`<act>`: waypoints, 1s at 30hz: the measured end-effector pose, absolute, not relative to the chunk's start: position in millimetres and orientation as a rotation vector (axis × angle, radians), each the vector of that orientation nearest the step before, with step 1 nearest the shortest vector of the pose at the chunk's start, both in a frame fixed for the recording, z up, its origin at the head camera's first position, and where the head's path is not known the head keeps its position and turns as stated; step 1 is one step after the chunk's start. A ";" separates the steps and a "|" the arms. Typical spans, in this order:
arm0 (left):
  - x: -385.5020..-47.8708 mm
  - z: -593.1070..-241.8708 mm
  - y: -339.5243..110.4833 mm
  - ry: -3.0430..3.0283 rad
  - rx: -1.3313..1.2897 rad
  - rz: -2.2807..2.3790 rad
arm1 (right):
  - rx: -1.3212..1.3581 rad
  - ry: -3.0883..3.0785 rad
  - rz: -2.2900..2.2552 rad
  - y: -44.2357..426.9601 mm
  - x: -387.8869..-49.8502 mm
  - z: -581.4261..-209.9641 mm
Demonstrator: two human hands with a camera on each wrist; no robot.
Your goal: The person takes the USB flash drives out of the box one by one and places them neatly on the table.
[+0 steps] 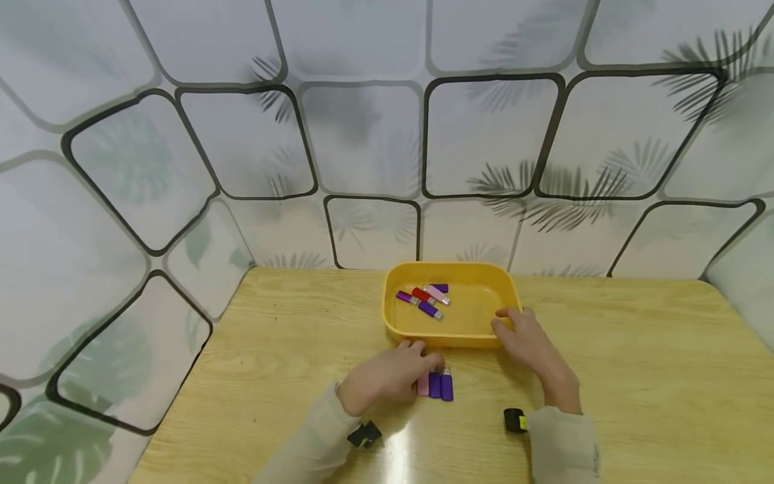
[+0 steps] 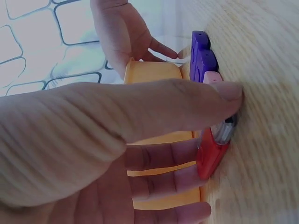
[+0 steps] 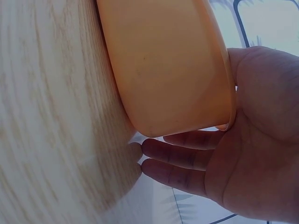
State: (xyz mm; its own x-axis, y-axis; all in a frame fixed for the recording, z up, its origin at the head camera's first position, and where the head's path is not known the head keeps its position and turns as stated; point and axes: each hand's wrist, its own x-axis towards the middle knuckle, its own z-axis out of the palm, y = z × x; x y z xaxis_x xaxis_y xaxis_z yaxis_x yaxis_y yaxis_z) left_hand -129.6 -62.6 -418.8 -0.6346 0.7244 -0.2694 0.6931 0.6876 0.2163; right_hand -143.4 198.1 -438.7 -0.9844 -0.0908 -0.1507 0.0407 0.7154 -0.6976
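My left hand [image 1: 390,373] is low over the table in front of a yellow plastic tray [image 1: 447,341]. In the left wrist view its thumb and fingers pinch a red USB stick [image 2: 212,156] at the table surface. Right beside it, in a row, lie a pink USB stick [image 1: 422,385] and two purple USB sticks [image 1: 447,388]. My right hand [image 1: 532,341] grips the tray's near right corner, thumb over the rim and fingers along the outer wall, as the right wrist view shows.
Inside the tray, toward its left side, lie several USB sticks, among them a red one [image 1: 420,294], a pink one [image 1: 435,293] and a purple one [image 1: 428,309]. Behind the wooden table [image 1: 635,363] stands a patterned wall covering [image 1: 369,144].
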 end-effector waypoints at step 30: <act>-183.4 -411.2 -84.8 2.976 1.248 0.668 | -0.074 2.747 -1.119 197.6 -145.7 -433.4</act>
State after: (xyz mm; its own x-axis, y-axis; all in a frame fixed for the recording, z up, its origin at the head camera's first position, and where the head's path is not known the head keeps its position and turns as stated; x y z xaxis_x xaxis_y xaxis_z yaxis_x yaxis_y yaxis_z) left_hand -183.4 -84.8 -411.2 -0.7032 0.6488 0.2909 0.7108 0.6333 0.3059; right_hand -145.7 197.6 -433.4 -0.9835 -0.1115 -0.1424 0.0197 0.7165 -0.6973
